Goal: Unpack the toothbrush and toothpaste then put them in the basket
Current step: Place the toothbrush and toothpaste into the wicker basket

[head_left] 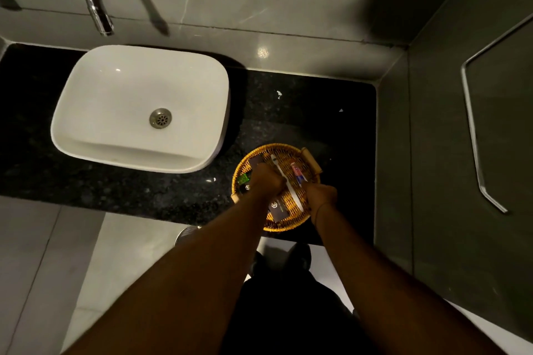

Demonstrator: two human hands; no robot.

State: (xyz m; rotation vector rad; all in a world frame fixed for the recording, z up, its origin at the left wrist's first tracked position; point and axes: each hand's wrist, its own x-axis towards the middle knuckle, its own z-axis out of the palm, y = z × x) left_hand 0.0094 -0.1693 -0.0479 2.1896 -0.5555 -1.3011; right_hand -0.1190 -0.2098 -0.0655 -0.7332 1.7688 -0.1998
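A round wicker basket (288, 150) sits on the black counter, right of the sink. Inside it a white toothbrush (278, 166) lies diagonally, head toward the far side. A small red and blue toothpaste tube (297, 171) lies to its right. My left hand (266, 180) is over the basket's left half, its fingers closed at the middle of the toothbrush. My right hand (321, 196) is curled at the basket's right rim, next to the tube's near end and the brush handle. Whether it grips anything is hidden.
A dark box (277, 207) lies in the basket's near part, another dark box (256, 161) and a green packet (243, 179) at its left. A white basin (138, 106) with a chrome tap (98, 11) stands to the left. Small white scraps (279, 94) lie on the counter (331, 112).
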